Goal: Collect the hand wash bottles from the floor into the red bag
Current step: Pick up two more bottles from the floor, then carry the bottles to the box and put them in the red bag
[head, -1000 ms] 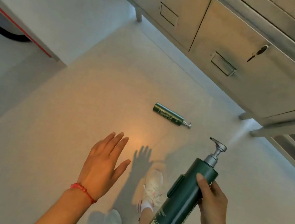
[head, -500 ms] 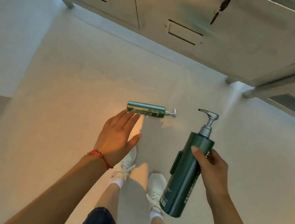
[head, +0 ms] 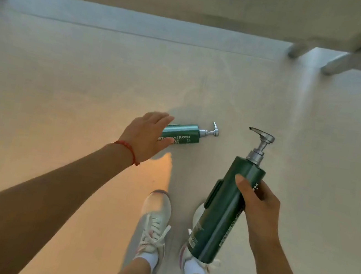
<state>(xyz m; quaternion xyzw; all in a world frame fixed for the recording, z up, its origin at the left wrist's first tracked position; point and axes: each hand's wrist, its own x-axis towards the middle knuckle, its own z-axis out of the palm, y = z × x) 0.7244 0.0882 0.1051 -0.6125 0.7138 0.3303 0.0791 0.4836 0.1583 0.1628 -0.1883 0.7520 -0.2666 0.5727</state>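
Seen from the head camera, the right hand (head: 259, 206) grips a tall dark green pump bottle (head: 224, 210), thumb across its front and fingers curled behind, holding it upright above the white sneakers (head: 155, 219). The left hand (head: 146, 135), a red bracelet (head: 127, 151) on its wrist, reaches down with fingers loosely spread over a second green bottle (head: 186, 134) lying on its side on the pale floor (head: 64, 80), pump pointing right. Whether the fingers touch it cannot be told. A metal cabinet (head: 246, 6) stands beyond.
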